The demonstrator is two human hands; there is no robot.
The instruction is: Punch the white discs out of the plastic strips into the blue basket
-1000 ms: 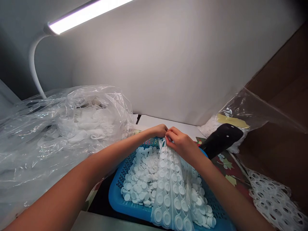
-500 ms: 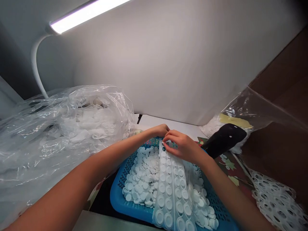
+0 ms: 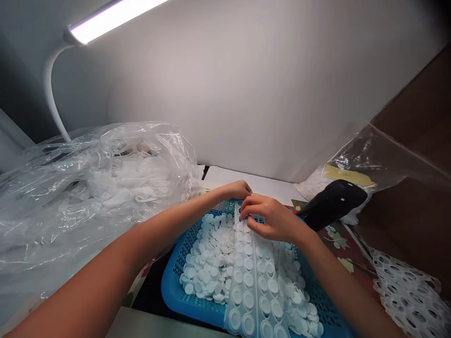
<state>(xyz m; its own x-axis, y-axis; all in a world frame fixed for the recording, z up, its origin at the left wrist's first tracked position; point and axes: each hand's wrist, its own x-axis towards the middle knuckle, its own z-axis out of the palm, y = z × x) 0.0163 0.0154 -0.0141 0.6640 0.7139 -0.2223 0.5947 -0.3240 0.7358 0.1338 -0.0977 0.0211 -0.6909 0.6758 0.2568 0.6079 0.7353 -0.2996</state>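
Observation:
A white strip of round discs (image 3: 254, 286) runs from the bottom edge up over a blue basket (image 3: 176, 290). Loose white discs (image 3: 207, 263) fill the basket. My left hand (image 3: 237, 189) pinches the strip's far end at the basket's back rim, fingers closed. My right hand (image 3: 268, 217) sits just beside it, fingers curled and pressing on the strip's upper rows.
A large clear plastic bag (image 3: 88, 188) of white sheets lies at the left under a white desk lamp (image 3: 105, 19). A black handle-like object (image 3: 331, 202) and another plastic bag (image 3: 380, 162) are at the right. Punched-out white sheet (image 3: 405, 291) lies at lower right.
My right hand has shifted slightly down the strip from its top end; the strip has settled lower over the basket. My left hand has stayed at the far end.

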